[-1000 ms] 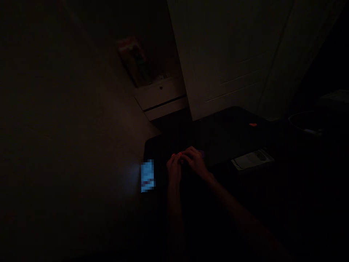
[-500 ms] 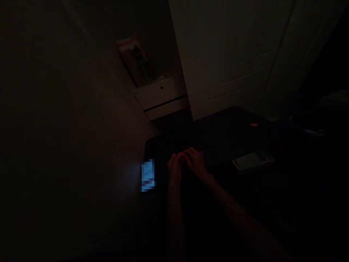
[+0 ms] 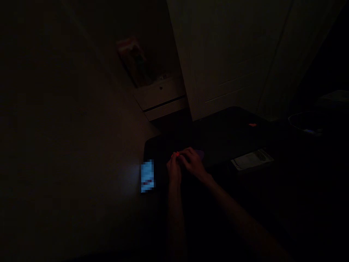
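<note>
The grip of both hands meets over one small spot on the dark surface [image 3: 231, 134]: the left hand [image 3: 173, 169] and right hand [image 3: 194, 162] are touching at the fingertips, curled inward, but it is too dark to tell whether they are clenched on anything. A faint purplish thing [image 3: 201, 154] shows just beyond the right hand's knuckles, perhaps a small object, its shape lost in the gloom. Just left of the left hand a lit phone [image 3: 147, 176] lies on the surface, glowing blue. Well to the right lies a pale booklet [image 3: 252, 159], and farther back a small red thing [image 3: 252, 124]. Behind stand a white door [image 3: 231, 54] and a low drawer unit [image 3: 160, 97].
</note>
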The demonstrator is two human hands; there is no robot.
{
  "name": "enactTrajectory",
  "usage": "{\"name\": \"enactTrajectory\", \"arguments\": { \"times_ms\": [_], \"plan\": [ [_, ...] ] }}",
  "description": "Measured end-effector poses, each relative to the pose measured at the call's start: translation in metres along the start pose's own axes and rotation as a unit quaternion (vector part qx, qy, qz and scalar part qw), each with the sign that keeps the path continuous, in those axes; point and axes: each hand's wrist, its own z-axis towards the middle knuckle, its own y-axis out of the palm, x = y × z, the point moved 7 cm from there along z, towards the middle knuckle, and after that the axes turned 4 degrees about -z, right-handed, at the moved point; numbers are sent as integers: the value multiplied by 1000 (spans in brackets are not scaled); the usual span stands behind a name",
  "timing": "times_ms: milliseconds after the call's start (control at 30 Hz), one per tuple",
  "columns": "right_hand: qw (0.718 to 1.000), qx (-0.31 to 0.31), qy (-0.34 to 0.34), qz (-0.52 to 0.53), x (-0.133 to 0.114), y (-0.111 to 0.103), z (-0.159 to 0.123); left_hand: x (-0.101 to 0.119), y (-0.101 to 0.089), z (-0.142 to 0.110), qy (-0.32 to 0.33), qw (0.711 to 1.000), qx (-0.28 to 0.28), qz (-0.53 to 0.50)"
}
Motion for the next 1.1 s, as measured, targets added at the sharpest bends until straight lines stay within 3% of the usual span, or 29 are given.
{"name": "enactTrajectory", "arguments": {
  "times_ms": [300, 667, 900, 1100],
  "plan": [
    [999, 9, 9, 39, 3, 1, 0, 2, 2, -5, 8, 998, 5, 58],
    [999, 32, 3, 15, 7, -2, -1, 1, 6, -4, -2, 999, -33, -17],
    [999, 36, -18, 27, 6, -5, 0, 1, 9, -1, -68, 991, -99, -59],
    [999, 29, -28, 19, 8, -5, -1, -1, 5, 1, -95, 989, -86, -74]
  ]
}}
